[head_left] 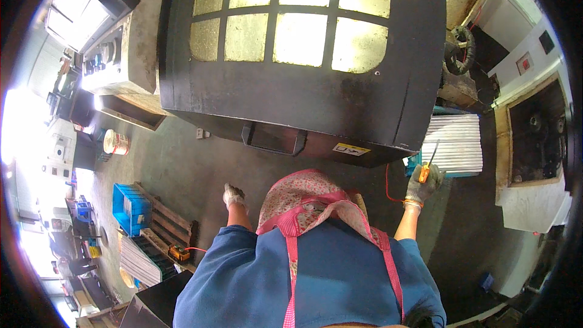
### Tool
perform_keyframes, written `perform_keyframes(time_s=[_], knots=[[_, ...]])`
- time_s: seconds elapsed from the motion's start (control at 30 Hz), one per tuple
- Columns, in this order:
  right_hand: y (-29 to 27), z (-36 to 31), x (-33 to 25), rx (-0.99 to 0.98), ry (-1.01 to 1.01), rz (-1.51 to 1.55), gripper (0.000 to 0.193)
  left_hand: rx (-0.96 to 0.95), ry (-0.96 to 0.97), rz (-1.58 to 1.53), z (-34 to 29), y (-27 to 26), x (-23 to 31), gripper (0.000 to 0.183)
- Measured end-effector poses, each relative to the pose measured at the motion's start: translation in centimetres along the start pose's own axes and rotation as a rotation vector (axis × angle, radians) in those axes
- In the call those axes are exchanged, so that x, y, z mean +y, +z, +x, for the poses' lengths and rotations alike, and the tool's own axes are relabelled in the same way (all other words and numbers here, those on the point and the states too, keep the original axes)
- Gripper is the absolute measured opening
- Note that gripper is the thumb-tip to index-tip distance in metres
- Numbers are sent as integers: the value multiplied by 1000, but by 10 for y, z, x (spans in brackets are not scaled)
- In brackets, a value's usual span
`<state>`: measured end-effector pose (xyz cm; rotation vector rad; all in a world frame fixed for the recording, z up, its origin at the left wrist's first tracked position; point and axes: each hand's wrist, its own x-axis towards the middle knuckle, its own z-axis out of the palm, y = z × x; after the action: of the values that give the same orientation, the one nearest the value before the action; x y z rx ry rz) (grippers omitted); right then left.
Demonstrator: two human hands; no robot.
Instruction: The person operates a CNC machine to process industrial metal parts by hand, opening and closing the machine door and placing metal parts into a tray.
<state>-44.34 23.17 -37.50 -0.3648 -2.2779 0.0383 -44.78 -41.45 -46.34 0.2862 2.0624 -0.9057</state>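
Note:
My right hand (423,187), in a greyish glove, is closed around an orange-handled tool (424,174) with a long thin dark shaft. The shaft points up and away. A thin red line (388,183) runs up from beside that wrist toward the machine. Just beyond the hand lies a stack of white strips (456,144) on a blue-green crate. My left hand (233,195), in a pale glove, hangs low with its fingers curled in, and nothing shows in it. In front of me stands a large dark machine door (291,94) with a gridded window and a black handle (274,140); neither hand touches it.
At left, a blue crate (129,209) and white strips (138,261) lie by a wooden pallet (167,218) bearing an orange device (179,252). A white bucket (116,142) stands farther back. A pale cabinet (534,146) with a dark opening stands at right.

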Motion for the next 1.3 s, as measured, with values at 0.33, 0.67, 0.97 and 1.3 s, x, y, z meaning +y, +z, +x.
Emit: perform_keyframes(time_s=[0.33, 0.67, 0.97, 1.3], knots=[[-1, 1, -3, 39, 14, 45, 27, -48, -50, 43, 40, 39, 9, 45], [-1, 0, -2, -4, 14, -7, 27, -50, -28, 45, 22, 23, 6, 43], [1, -4, -2, -29, 62, 29, 28, -201, -114, 16, 29, 24, 6, 46], [-1, 0, -2, 50, -6, 27, 26, 19, -31, 134, 29, 38, 4, 42]])
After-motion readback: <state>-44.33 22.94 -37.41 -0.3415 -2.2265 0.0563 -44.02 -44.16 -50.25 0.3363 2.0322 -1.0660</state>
